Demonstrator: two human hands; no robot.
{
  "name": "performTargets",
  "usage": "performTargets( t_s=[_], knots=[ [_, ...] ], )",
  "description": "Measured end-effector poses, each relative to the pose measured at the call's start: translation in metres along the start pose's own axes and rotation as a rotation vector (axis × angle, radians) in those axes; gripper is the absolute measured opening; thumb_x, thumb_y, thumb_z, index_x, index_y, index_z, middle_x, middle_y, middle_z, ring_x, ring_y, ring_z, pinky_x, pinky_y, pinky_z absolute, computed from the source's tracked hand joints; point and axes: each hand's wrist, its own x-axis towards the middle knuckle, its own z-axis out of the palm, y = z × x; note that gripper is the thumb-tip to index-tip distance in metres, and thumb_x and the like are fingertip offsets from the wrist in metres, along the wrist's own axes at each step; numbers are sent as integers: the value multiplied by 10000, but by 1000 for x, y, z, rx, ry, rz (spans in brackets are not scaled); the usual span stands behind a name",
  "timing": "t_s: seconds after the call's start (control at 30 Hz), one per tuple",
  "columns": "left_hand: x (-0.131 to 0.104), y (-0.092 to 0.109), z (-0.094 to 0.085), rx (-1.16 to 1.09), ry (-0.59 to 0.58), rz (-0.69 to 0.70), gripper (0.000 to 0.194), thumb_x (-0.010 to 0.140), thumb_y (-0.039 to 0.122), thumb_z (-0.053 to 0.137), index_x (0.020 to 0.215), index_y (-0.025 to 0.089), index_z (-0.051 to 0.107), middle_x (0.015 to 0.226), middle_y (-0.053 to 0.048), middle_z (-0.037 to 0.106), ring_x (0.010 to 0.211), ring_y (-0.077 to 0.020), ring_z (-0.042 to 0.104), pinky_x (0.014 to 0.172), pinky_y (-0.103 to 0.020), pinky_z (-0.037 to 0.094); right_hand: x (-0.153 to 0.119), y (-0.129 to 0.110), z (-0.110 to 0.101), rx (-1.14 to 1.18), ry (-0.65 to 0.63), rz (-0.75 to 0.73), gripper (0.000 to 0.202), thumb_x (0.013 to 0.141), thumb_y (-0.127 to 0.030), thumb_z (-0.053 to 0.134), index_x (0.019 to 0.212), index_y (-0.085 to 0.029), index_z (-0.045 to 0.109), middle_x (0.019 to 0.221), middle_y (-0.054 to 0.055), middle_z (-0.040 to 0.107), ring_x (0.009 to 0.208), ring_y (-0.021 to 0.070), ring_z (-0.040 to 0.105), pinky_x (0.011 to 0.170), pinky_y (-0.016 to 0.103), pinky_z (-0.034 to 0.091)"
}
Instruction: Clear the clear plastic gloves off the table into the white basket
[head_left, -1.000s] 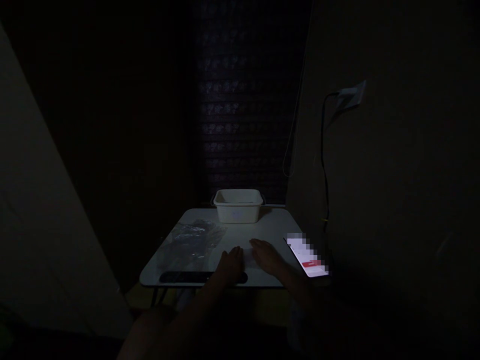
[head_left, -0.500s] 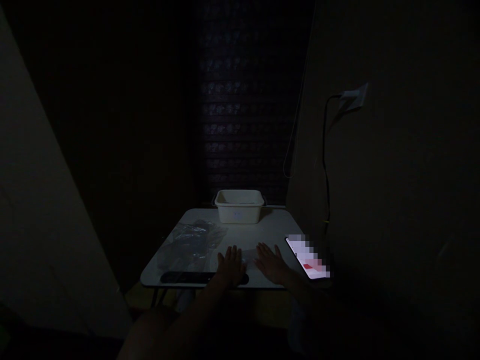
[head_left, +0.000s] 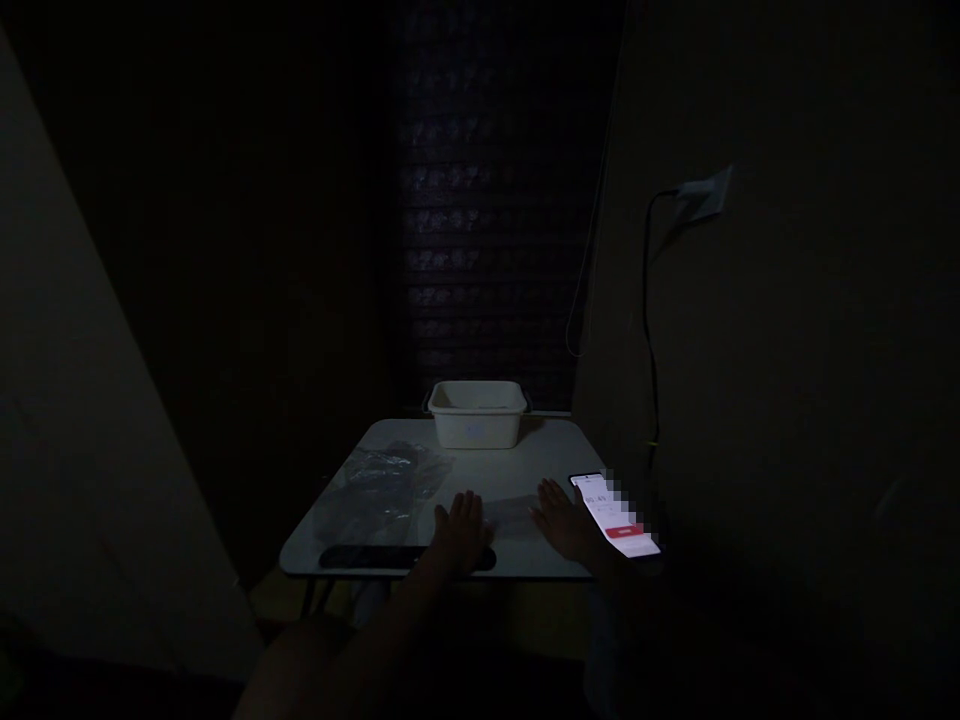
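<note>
In dim light, my left hand (head_left: 460,528) lies palm down near the front of a small white table (head_left: 555,450), its fingers stretched forward. My right hand (head_left: 561,518) rests flat to the right of it, fingers extended. Between the two hands lies a thin, clear plastic piece (head_left: 511,514), flat on the tabletop; its exact kind is hard to make out. The fingers of both hands are at its edges. A crumpled clear plastic sheet or bag (head_left: 382,490) spreads over the table's left side.
A white plastic basin (head_left: 478,428) with side handles stands at the table's back edge. A lit phone (head_left: 619,520) lies at the right edge, close to my right hand. A dark slot (head_left: 367,557) runs along the front edge. A cable (head_left: 647,300) hangs from a wall socket.
My right hand has slid to the right, away from my left hand, and more of the clear plastic shows between them. My left hand has hardly moved.
</note>
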Motion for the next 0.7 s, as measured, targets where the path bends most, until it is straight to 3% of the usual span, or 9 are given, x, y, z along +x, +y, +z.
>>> performTargets(
  t_s=[0.2,0.33,0.4,0.5,0.7],
  knots=[
    [6,-7,-2,37,99,11,413,743,263,224,1132,141,282,1209,-100,260,1089,-243,190,802,-492,186,5,8,-4,10,9,51,474,762,-368,131,1123,-129,325,1198,91,281,1093,198,206,867,445,70],
    [7,-10,-12,28,152,-30,339,712,208,288,1006,136,441,1027,-118,467,963,-230,374,790,-441,235,7,8,-14,32,-26,81,450,756,-346,166,1123,-135,319,1199,93,282,1093,200,202,861,448,82],
    [7,-15,-22,14,131,-103,281,697,193,308,841,129,541,852,-114,551,849,-215,457,741,-376,299,8,11,-18,35,-44,91,412,748,-292,196,1108,-150,336,1180,86,318,1090,199,207,854,461,77],
    [9,-23,-31,-61,98,-215,259,688,207,324,751,144,567,779,-93,576,754,-184,505,638,-285,353,12,20,-23,61,-41,133,370,731,-211,216,1054,-180,394,1131,56,391,1081,187,231,851,462,86],
    [13,-27,-20,-214,-7,-267,382,710,403,285,716,166,585,736,-85,593,703,-170,531,557,-231,361,19,24,-29,144,-106,142,365,706,-171,236,1002,-166,448,1084,60,442,1014,160,341,846,364,193]
  ],
)
